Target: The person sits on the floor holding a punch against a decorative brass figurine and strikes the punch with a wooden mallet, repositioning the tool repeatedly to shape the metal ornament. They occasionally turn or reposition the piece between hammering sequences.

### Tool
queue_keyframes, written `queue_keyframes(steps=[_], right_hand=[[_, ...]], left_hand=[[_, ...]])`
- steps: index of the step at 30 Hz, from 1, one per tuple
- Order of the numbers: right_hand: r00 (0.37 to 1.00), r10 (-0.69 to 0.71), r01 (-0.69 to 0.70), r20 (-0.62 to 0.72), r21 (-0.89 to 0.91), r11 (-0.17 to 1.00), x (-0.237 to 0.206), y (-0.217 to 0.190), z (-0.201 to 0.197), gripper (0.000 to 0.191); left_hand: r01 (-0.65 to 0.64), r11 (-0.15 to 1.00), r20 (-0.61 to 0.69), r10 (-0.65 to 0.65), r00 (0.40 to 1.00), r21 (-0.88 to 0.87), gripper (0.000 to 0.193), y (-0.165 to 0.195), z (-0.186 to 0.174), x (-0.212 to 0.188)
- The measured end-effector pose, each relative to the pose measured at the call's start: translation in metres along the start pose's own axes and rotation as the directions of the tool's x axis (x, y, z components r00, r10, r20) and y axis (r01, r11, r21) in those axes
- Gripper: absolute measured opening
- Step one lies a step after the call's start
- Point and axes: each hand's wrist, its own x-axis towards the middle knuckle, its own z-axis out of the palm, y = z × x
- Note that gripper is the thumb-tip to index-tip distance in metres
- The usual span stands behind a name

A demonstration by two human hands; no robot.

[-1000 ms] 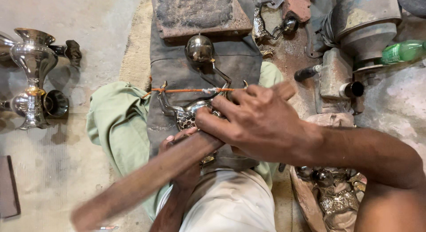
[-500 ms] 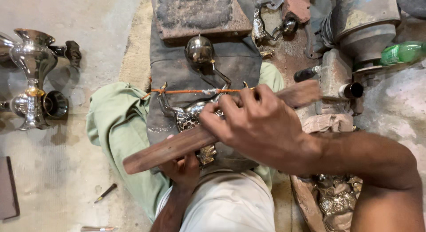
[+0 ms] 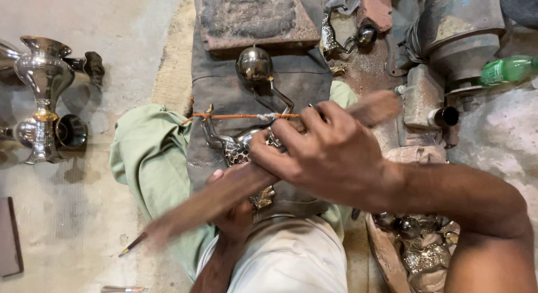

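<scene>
Concrete floor; right hand (image 3: 330,153) grip clenched on blurred stick (image 3: 224,195); left hand (image 3: 235,214) grip hidden beneath.

One head-worn camera looks steeply down from close above the person's lap and the floor in front (a single view, so nothing is shared between views).

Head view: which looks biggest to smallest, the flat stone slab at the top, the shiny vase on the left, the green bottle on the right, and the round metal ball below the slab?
1. Stone slab
2. Shiny vase
3. Green bottle, though the frame edge cuts it off, so its full size is unsure
4. Metal ball
</scene>
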Motion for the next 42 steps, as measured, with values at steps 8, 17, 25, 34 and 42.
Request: queue_keyframes(steps=[8,17,25,34,42], right_hand=[[1.0,-0.009,0.013,-0.022,0.162,0.987,0.0,0.0,0.001,0.038],[0.99,-0.067,0.051,-0.123,-0.13,0.99,-0.001,0.012,-0.01,0.025],[0.99,-0.119,0.111,-0.08,-0.096,0.989,0.016,0.009,-0.006,0.024],[0.988,-0.127,0.115,-0.086,-0.13,0.985,0.025,0.002,-0.022,0.025],[0.991,-0.117,0.108,-0.065,-0.133,0.985,0.018,0.002,-0.021,0.021]], left_hand=[[0.157,0.988,-0.103,-0.156,0.982,0.0,0.047,-0.012,0.005,-0.016],[0.197,0.974,-0.127,-0.211,0.969,-0.116,0.032,-0.002,0.003,-0.008],[0.195,0.975,-0.121,-0.207,0.971,-0.104,0.04,-0.004,0.006,-0.003],[0.223,0.973,-0.191,-0.231,0.954,-0.065,0.05,-0.009,0.012,-0.01],[0.213,0.975,-0.215,-0.222,0.951,-0.066,0.059,-0.015,0.016,-0.012]])
